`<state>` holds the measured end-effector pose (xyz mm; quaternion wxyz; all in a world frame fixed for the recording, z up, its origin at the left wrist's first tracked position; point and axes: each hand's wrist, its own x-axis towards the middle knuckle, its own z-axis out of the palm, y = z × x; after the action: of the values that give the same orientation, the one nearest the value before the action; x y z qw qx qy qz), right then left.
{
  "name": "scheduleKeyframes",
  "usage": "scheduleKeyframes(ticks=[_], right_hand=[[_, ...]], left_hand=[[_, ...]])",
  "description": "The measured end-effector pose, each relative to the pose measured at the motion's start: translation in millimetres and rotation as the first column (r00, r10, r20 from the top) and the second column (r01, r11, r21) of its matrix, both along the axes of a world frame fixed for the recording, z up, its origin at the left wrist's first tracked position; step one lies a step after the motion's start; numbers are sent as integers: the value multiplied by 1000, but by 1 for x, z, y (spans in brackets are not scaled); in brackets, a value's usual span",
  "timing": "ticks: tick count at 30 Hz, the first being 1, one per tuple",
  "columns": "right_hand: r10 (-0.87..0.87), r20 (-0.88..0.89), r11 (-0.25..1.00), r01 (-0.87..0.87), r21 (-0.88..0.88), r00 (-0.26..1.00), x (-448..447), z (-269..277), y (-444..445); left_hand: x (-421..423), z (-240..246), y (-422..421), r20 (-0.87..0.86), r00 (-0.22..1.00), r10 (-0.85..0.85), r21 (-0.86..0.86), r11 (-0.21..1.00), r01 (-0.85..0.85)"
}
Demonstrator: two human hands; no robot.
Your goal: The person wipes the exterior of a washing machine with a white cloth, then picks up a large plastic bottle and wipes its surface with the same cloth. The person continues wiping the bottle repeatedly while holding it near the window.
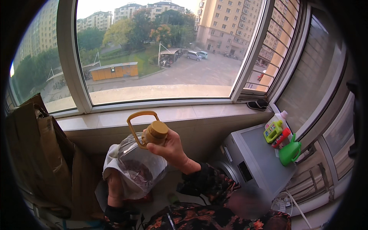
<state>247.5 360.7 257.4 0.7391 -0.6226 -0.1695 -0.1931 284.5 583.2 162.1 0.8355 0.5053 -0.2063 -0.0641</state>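
Note:
A large clear plastic jug (pixel 138 172) with a yellow screw cap (pixel 159 129) and a yellow loop handle (pixel 132 123) is tilted in front of me. My right hand (pixel 172 149) grips it around the neck, just below the cap. On the jug's left side lies a white cloth (pixel 110 159). My left hand (pixel 115 182) presses that cloth against the jug's wall, its fingers mostly hidden under the fabric. Through the clear plastic, shapes and reflections show, but I cannot tell whether anything is inside.
Folded cardboard boxes (pixel 43 161) stand at the left. A tiled windowsill (pixel 178 113) runs below the window, with a dark shoe (pixel 257 104) at its right end. On the grey washing machine (pixel 253 146) stand detergent bottles (pixel 273 131), a red bottle (pixel 281 138) and a green watering can (pixel 289 152).

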Motion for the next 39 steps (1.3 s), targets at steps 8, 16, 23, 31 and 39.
scheduleKeyframes(ticks=[8,16,23,31,39], right_hand=[[-30,54,994,35,-104,998,-6,-10,5],[31,202,949,34,-313,979,-11,22,-12],[99,3,994,-99,-51,995,-17,23,-72],[-113,75,970,93,223,991,-8,13,-120],[-143,62,903,104,417,988,-7,3,-153]], left_hand=[[-11,14,-22,177,980,95,-86,993,-81],[5,-20,-2,-367,861,-353,-225,932,286],[-42,-3,-41,-582,730,-359,-266,932,246],[-52,-19,-89,-224,975,10,282,958,55],[-43,12,-102,773,634,-29,634,8,-773]])
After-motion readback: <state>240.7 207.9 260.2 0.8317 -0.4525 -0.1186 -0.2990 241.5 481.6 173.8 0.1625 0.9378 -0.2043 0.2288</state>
